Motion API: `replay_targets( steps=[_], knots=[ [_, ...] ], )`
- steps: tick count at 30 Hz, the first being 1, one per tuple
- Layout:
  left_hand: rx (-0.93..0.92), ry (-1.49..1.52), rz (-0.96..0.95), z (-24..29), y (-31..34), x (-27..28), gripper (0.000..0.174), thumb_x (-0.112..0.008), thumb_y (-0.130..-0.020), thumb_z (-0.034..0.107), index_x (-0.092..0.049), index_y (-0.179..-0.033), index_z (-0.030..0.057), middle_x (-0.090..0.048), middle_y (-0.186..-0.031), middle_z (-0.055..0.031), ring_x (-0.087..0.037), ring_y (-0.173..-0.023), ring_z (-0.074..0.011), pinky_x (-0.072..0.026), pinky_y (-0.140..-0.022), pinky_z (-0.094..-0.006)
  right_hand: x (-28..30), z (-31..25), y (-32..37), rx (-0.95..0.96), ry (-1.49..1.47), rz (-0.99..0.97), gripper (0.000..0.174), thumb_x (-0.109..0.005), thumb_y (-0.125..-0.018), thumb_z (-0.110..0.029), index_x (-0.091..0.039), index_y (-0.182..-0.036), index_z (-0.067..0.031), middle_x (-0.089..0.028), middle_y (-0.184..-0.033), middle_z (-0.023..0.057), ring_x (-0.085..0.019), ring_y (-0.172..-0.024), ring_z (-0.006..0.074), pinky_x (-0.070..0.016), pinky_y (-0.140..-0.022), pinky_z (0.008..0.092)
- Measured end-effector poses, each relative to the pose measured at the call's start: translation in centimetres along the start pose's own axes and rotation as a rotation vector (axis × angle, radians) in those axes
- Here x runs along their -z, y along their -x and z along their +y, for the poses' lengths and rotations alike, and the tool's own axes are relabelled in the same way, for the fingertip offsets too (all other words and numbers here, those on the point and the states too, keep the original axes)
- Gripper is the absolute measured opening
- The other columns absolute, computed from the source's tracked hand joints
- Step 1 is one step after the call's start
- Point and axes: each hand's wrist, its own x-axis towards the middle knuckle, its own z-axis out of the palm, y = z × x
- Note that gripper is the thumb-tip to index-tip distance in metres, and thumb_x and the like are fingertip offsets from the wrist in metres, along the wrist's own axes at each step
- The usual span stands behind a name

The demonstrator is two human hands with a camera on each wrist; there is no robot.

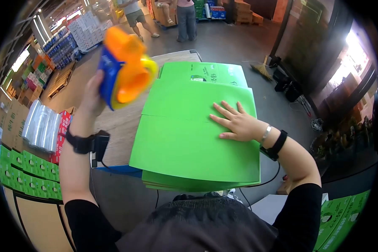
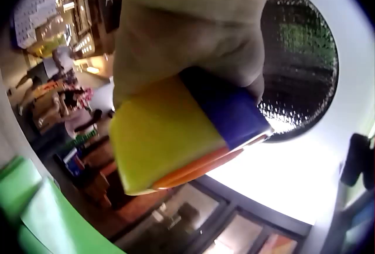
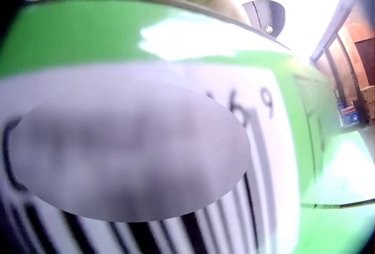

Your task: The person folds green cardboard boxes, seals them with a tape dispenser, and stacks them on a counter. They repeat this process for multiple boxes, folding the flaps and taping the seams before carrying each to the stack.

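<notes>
Raised at the left in the head view, my left hand (image 1: pixel 93 97) grips a tape dispenser (image 1: pixel 132 82) with orange, blue and yellow parts, blurred there. In the left wrist view that hand (image 2: pixel 187 49) wraps over the yellow and blue side of the dispenser (image 2: pixel 170 137). A bright green cardboard box (image 1: pixel 185 147) sits in front of me, with a seam between its two top flaps. My right hand (image 1: pixel 239 124) presses on the box top near the seam's right end, fingers spread. Its wrist view is filled by green cardboard (image 3: pixel 76 37) with a printed barcode (image 3: pixel 275 178).
Beneath the box is a wood-topped table (image 1: pixel 117 126). Another printed green panel (image 1: pixel 222 73) lies at its far side. Stacked green boxes (image 1: pixel 29 172) and wrapped clear rolls (image 1: pixel 42 128) stand left; more green boxes (image 1: pixel 344 218) sit lower right. People (image 1: pixel 187 21) are beyond, near a broom (image 1: pixel 261 70).
</notes>
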Motion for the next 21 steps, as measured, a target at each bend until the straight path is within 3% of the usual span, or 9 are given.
replay_targets(
  steps=[4,6,10,11,14,15,18,19,21],
  knots=[
    [0.336,0.178,-0.408,-2.9,-2.6,-9.4,0.059,-0.051,-0.084,0.046,-0.045,-0.119,-0.0021,-0.054,-0.114,-0.0117,-0.054,-0.103,-0.0196,-0.0405,-0.092,-0.0316,0.0,0.0,0.3,0.002,-0.016,0.022,0.067,-0.02,-0.085,-0.062,-0.022,-0.138,-0.0209,-0.012,-0.145,0.0112,-0.009,-0.133,0.0332,-0.0089,-0.102,0.0607],
    [0.507,-0.049,-0.549,-5.0,-3.9,-10.5,0.072,-0.057,-0.077,0.052,-0.041,-0.123,-0.0007,-0.053,-0.116,-0.0109,-0.054,-0.102,-0.0176,-0.0423,-0.09,-0.0305,0.1,-0.1,0.2,-0.023,-0.001,-0.012,0.067,-0.022,-0.086,-0.061,-0.025,-0.137,-0.019,-0.013,-0.144,0.0116,-0.009,-0.133,0.0327,-0.0088,-0.102,0.0607],
    [0.646,-0.127,-0.621,-7.5,-5.4,-13.1,0.063,-0.059,-0.077,0.05,-0.05,-0.113,-0.0014,-0.058,-0.105,-0.0097,-0.057,-0.093,-0.0161,-0.045,-0.084,-0.0284,1.0,0.0,1.0,-0.02,-0.188,-0.02,0.068,-0.028,-0.085,-0.059,-0.033,-0.133,-0.0106,-0.023,-0.141,0.0148,-0.014,-0.132,0.0329,-0.009,-0.101,0.0617],
    [0.68,-0.119,-0.629,-8.0,-5.9,-12.8,0.06,-0.057,-0.079,0.048,-0.05,-0.113,-0.0014,-0.058,-0.105,-0.0095,-0.057,-0.093,-0.0155,-0.0449,-0.084,-0.028,1.3,-0.1,1.2,-0.04,-0.132,-0.05,0.066,-0.037,-0.083,-0.055,-0.036,-0.131,-0.0084,-0.029,-0.138,0.0158,-0.018,-0.131,0.0315,-0.0117,-0.103,0.0576],
    [0.713,-0.093,-0.56,-8.1,-6.1,-14.0,0.056,-0.052,-0.083,0.046,-0.05,-0.113,-0.0013,-0.058,-0.106,-0.01,-0.057,-0.093,-0.0163,-0.0452,-0.084,-0.0283,-0.4,2.4,2.1,0.184,-0.39,0.24,0.062,-0.046,-0.081,-0.049,-0.043,-0.126,-0.0073,-0.04,-0.131,0.0171,-0.023,-0.13,0.03,-0.017,-0.105,0.0481],
    [0.74,-0.128,-0.588,-8.4,-6.5,-13.2,0.056,-0.051,-0.083,0.047,-0.05,-0.113,-0.0011,-0.058,-0.106,-0.0101,-0.057,-0.093,-0.0168,-0.045,-0.085,-0.0285,-0.9,3.0,2.7,0.151,-0.752,0.334,0.053,-0.053,-0.08,-0.038,-0.05,-0.119,-0.0026,-0.05,-0.121,0.016,-0.038,-0.121,0.027,-0.0291,-0.101,0.0391],
    [0.774,-0.221,-0.586,-7.8,-7.1,-13.9,0.056,-0.052,-0.083,0.046,-0.049,-0.114,-0.0005,-0.056,-0.11,-0.0109,-0.056,-0.096,-0.0182,-0.0438,-0.087,-0.0296,0.6,2.3,4.0,-0.125,-1.357,0.375,0.045,-0.051,-0.084,-0.031,-0.052,-0.109,0.0067,-0.053,-0.114,0.0178,-0.05,-0.107,0.0259,-0.0399,-0.092,0.0383],
    [0.79,-0.206,-0.572,-7.8,-7.1,-14.1,0.056,-0.052,-0.083,0.046,-0.049,-0.114,-0.0004,-0.056,-0.11,-0.0109,-0.056,-0.097,-0.0183,-0.0436,-0.088,-0.0297,0.2,2.6,3.9,-0.153,-1.258,0.537,0.04,-0.051,-0.084,-0.025,-0.052,-0.111,0.0047,-0.056,-0.113,0.0116,-0.054,-0.097,0.0187,-0.0448,-0.085,0.0353],
    [0.803,-0.174,-0.554,-7.7,-7.0,-14.6,0.058,-0.054,-0.08,0.047,-0.049,-0.114,-0.0006,-0.056,-0.11,-0.0107,-0.056,-0.096,-0.0179,-0.0439,-0.087,-0.0294,-0.1,2.9,4.2,-0.142,-1.769,0.571,0.038,-0.05,-0.085,-0.025,-0.053,-0.109,0.0046,-0.056,-0.111,0.0125,-0.054,-0.095,0.0202,-0.0457,-0.084,0.0349]
  ],
)
